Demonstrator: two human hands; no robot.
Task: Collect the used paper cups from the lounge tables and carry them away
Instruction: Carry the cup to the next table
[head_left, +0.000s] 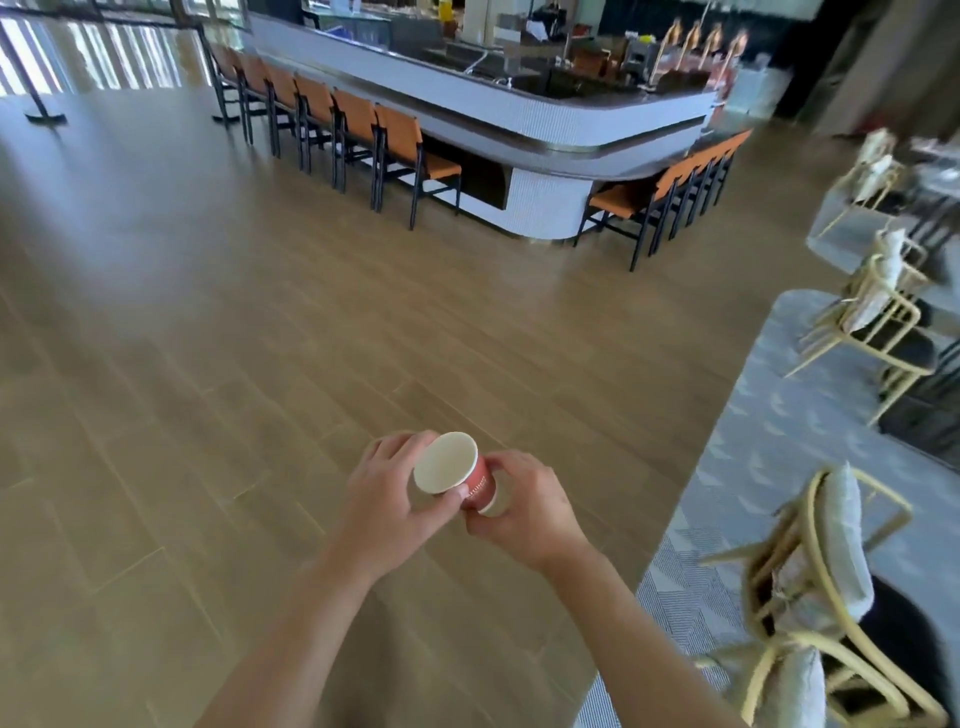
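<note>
Far to the left, the wood floor (218, 364) is stretching out wide, and a row of orange chairs (332, 130) is standing along the long white counter (519, 119) at the top of the view.

In the middle, low down, the left hand (395, 499) is holding a paper cup (457, 470). Its fingers are curling over the far side of the rim, and its thumb is pressing on the near side, so it is gripping the cup at the open end. The cup is red on the outside and pale on the inside. It is up in the air over the floor, not on any table. It is lying tipped on its side, with the open mouth pointing left and up toward the camera and the bottom pointing right and down.

The right hand (524, 512) is just beside it, and its fingers are pinching the bottom end of the cup. So each hand is holding one end, and the cup is lying crosswise between them. I cannot tell if it is one cup or a few pushed together.

On the right, a grey carpet (753, 467) is starting, with yellow chairs (810, 597) and some tables standing on it. I think more cups would be over there, nearer the right hand.
</note>
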